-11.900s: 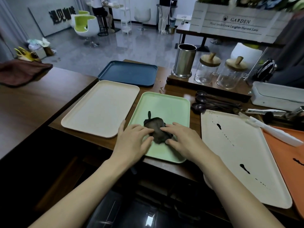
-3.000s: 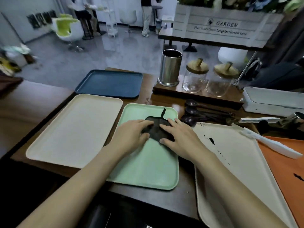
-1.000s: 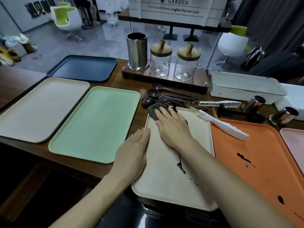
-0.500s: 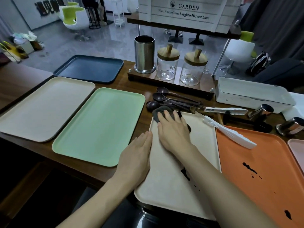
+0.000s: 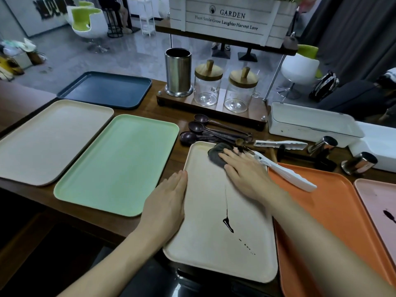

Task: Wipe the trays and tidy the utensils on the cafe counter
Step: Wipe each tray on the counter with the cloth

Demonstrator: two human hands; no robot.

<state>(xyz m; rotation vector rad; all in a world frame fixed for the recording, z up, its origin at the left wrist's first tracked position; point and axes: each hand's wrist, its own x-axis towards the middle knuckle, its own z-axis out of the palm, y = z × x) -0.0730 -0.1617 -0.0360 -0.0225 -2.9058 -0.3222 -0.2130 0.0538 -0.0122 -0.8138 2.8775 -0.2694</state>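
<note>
A cream tray point(image 5: 205, 243) lies in front of me with a dark streak and drips point(image 5: 227, 219) down its middle. My right hand point(image 5: 246, 170) presses a dark grey cloth point(image 5: 216, 154) flat on the tray's far end. My left hand point(image 5: 169, 202) rests flat on the tray's left rim, holding nothing. Left of it lie a green tray point(image 5: 115, 166), another cream tray point(image 5: 47, 140) and a dark blue tray point(image 5: 105, 88). To the right, an orange tray point(image 5: 334, 213) and a pink tray point(image 5: 379, 202) carry dark stains.
Three dark spoons point(image 5: 199, 129) and white tongs point(image 5: 285, 170) lie beyond the cream tray. A steel utensil cup point(image 5: 178, 71) and two glass jars point(image 5: 225, 88) stand on a wooden stand. A white box point(image 5: 310, 123) and steel tampers point(image 5: 360, 163) sit at right.
My right hand has slid the cloth a little to the right along the cream tray's far end. The far part of the streak is gone. The left hand stays on the rim.
</note>
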